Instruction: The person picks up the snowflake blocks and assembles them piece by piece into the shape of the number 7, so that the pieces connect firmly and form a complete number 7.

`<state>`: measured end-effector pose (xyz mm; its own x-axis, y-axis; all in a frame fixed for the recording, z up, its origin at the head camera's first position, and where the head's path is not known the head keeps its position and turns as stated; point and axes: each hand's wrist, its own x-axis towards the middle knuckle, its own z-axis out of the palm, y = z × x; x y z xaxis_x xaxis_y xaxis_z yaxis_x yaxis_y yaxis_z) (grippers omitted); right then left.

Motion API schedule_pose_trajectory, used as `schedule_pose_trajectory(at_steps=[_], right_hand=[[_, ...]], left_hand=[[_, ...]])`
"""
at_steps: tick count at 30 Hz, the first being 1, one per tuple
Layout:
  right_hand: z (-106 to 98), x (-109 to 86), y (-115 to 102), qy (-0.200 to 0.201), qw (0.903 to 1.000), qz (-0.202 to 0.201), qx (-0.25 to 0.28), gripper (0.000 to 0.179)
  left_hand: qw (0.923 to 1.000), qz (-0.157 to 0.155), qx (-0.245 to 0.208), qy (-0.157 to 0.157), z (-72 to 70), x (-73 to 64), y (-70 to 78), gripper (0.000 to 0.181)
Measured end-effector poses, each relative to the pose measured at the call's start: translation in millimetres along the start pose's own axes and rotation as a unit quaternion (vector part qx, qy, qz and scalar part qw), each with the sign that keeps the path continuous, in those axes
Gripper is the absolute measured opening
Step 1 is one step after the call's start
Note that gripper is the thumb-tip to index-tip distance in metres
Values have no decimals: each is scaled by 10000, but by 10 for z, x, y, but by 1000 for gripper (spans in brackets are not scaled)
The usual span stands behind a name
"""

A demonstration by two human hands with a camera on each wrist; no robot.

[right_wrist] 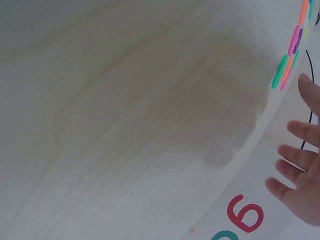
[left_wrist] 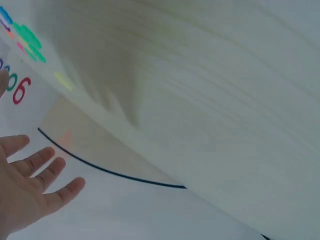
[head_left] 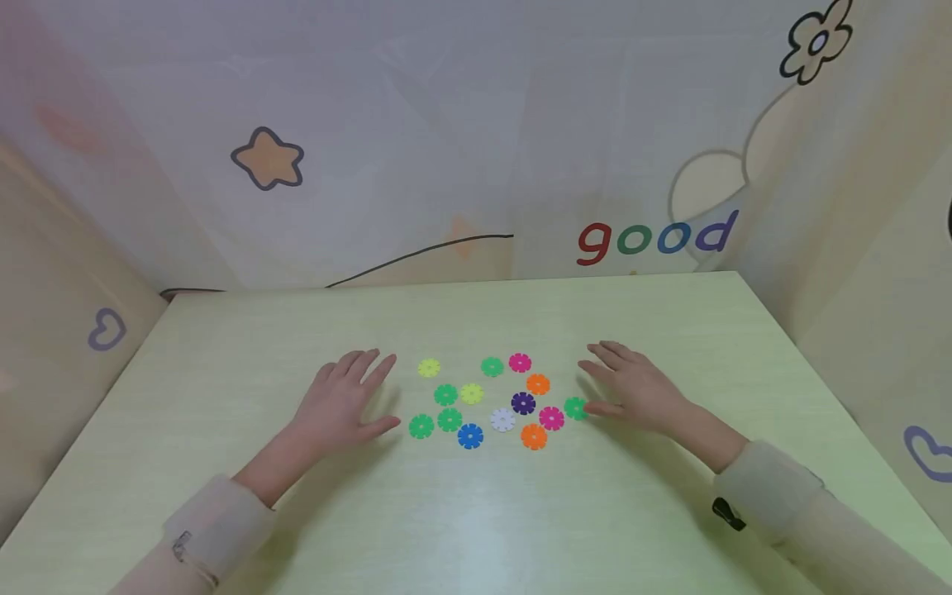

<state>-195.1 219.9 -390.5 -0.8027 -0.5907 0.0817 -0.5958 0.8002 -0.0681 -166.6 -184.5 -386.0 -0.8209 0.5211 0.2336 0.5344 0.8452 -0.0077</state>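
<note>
Several flat notched plastic discs lie spread out on the table between my two hands. At the left of the group are green discs [head_left: 421, 426] and a yellow disc [head_left: 429, 368]. A blue disc [head_left: 470, 436], a white disc [head_left: 502, 420] and a dark purple disc [head_left: 524, 403] lie around the middle. Orange discs [head_left: 534, 436] and pink discs [head_left: 551, 418] are toward the right. My left hand [head_left: 344, 405] hovers left of the discs, fingers spread and holding nothing. My right hand [head_left: 632, 387] hovers on the other side, its thumb overlapping the rightmost green disc [head_left: 576, 408] in the head view.
The pale wood-grain table [head_left: 476, 529] reaches back to a printed curtain [head_left: 446, 149] with a star, a flower and the word "good". Curtain also hangs along the table's left and right sides. Both forearms wear light sleeves [head_left: 773, 493].
</note>
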Motion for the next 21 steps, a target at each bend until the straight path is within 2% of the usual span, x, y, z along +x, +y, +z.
schedule_pose_trajectory(at_steps=[7, 12, 16, 21], right_hand=[[13, 69, -17, -441, 9960, 2, 782, 47], [19, 124, -2, -682, 9918, -14, 1076, 37], [28, 150, 28, -844, 9848, 31, 1514, 29], [60, 182, 77, -1053, 9713, 261, 2117, 27]], left_hand=[[9976, 169, -616, -254, 91, 71, 29, 66], [9894, 238, -1350, -479, 146, 111, 28, 56], [9725, 221, -2166, -830, 192, 155, 22, 43], [9455, 102, -3046, -1150, 250, 195, -28, 38]])
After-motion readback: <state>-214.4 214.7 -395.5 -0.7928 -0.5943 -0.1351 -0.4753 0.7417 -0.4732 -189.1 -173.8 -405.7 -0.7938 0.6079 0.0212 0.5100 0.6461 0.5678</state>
